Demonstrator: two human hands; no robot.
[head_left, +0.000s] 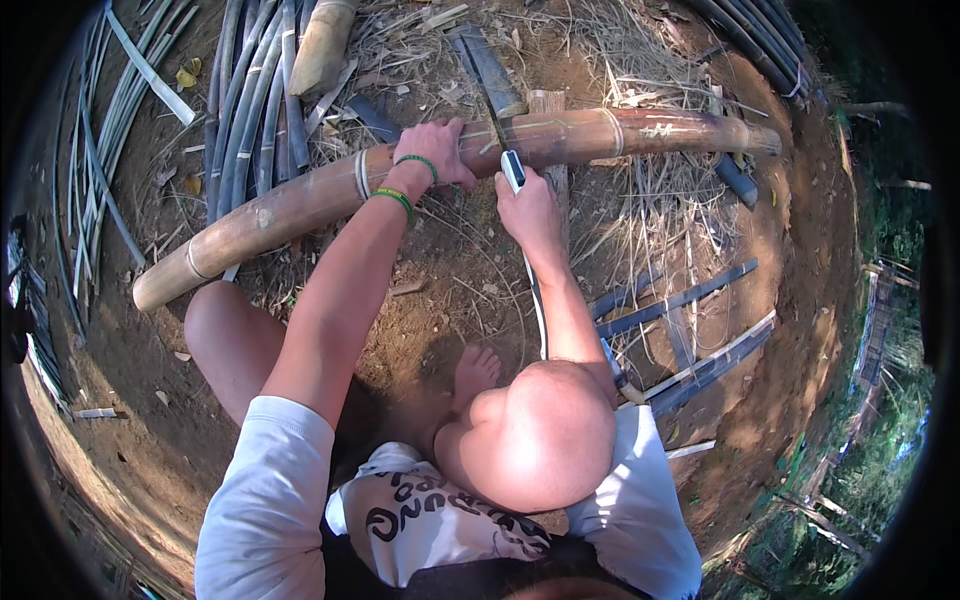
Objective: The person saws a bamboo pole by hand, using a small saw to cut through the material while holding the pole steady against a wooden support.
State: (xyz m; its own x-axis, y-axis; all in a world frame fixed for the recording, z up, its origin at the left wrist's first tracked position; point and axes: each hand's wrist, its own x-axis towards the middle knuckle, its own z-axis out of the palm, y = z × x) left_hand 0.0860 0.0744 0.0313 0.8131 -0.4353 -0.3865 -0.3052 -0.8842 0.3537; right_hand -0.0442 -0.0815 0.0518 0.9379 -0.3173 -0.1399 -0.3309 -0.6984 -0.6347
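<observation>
A thick brown bamboo pole (290, 210) lies crosswise in front of me, with pale rings at its joints. My left hand (435, 155), with two green bands at the wrist, grips the pole a little left of its middle. Just right of that, my right hand (530, 208) is closed around the black-and-white handle of a hand saw (513, 170). The saw's narrow blade (493, 120) crosses the pole and points away from me. How deep the blade sits in the bamboo I cannot tell.
Under the pole runs a wooden piece (547, 102). Dark bamboo poles (260, 110) and green split strips (100, 130) lie at the far left. Dry shavings (640, 215) cover the ground right of the saw. More dark bamboo lengths (690, 297) lie near my right knee. My bare foot (477, 372) rests on the dirt.
</observation>
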